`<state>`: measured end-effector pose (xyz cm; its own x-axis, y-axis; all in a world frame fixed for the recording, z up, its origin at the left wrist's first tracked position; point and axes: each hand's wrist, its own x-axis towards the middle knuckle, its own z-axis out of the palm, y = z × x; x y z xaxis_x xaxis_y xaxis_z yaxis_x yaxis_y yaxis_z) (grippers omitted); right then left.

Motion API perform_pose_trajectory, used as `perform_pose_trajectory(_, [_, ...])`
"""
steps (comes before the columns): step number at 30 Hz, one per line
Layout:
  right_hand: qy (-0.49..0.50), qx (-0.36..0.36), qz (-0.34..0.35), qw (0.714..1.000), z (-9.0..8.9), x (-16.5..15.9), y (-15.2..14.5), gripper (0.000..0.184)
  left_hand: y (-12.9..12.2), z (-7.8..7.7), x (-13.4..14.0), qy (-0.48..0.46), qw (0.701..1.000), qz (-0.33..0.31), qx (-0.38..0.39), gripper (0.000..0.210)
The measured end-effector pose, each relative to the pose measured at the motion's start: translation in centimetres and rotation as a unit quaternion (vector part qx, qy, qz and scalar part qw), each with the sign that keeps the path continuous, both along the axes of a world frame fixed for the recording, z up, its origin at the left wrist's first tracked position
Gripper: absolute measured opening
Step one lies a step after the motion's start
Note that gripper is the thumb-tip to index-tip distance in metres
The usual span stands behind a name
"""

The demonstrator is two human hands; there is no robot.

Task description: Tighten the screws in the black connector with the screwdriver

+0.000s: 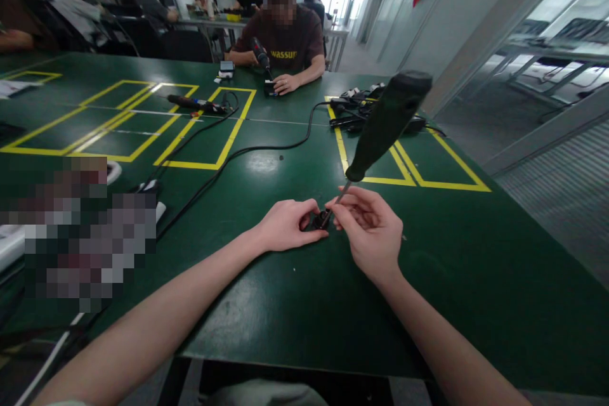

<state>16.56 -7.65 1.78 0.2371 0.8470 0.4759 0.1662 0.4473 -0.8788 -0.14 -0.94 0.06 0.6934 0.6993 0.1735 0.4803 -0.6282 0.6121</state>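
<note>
Clearly, the left hand [290,226] closes thumb and fingers around a small black part [321,221] on the table, just left of the right hand [375,228] — which pinches the steel shaft of a dark-handled screwdriver [387,127], its long axis slanting up and right from the part. Green tabletop [466,285] stretches rightward — near edge well apart from both hands.

Green table [485,279]: yellow tape rectangles [190,165] across far half. Corded dark tool [190,103] lying left of middle, toward far edge. Black tangled heap [352,122] near far right corner; black cable [266,148] curving from it toward left edge. Co-worker [304,54] seated at far edge, dark power driver [260,51] tilted over small dark piece [271,87]. Pixelated items [104,247] by left edge.
</note>
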Motion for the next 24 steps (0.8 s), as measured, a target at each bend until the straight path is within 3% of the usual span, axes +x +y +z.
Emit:
perform_pose_trajectory(4, [-0.008,0.001,0.003,1.0,-0.03,-0.05,-0.02,0.01,0.1,-0.24,-0.12,-0.003,1.0,0.002,0.012,0.034])
perform_pose_trajectory(10, [0.004,-0.002,0.041,0.999,0.15,-0.17,-0.13,0.013,0.18,-0.34,-0.13,-0.005,1.0,-0.002,0.013,0.031])
perform_pose_trajectory(18, [-0.017,0.016,0.023,0.999,0.3,-0.06,0.15,0.003,0.02,-0.07,-0.09,-0.002,1.0,-0.001,-0.001,0.033])
perform_pose_trajectory(24, [-0.052,0.02,0.038,0.998,0.55,0.2,-0.07,0.014,-0.07,0.26,0.0,-0.008,1.0,0.0,-0.008,0.034])
